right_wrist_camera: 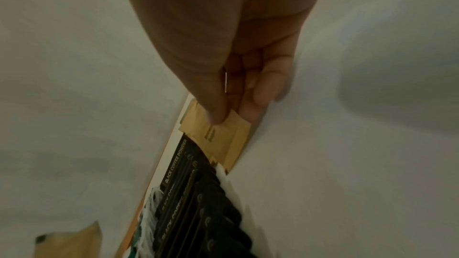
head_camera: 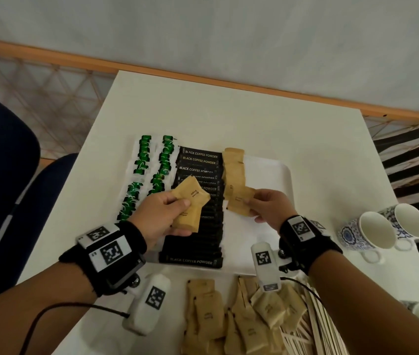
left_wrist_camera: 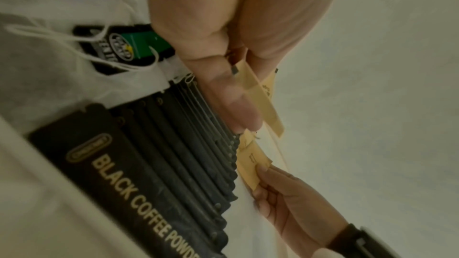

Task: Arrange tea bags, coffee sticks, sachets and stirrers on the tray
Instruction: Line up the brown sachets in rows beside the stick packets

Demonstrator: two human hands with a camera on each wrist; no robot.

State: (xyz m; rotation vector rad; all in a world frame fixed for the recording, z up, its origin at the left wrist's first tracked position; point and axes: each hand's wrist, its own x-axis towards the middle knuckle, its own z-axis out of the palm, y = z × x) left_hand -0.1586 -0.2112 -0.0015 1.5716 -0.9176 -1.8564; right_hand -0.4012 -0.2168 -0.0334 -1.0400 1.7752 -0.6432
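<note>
Two hands grasp brown sachets: the right hand (head_camera: 267,206) pinches one (head_camera: 240,202) at the sachet column's (head_camera: 234,172) near end, nearer than the left hand's (head_camera: 163,213) spare sachets (head_camera: 190,204).

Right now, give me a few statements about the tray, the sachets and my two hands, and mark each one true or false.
1. The left hand holds brown sugar sachets above the black coffee sticks. True.
2. The right hand is empty. False: it pinches a brown sachet at the near end of the sachet row on the tray.
3. The green-tagged tea bags lie left of the coffee sticks. True.
4. The wooden stirrers are already on the tray. False: they lie on the table near the loose sachets.
5. Two cups stand on the tray. False: they are on the table, right of it.
</note>
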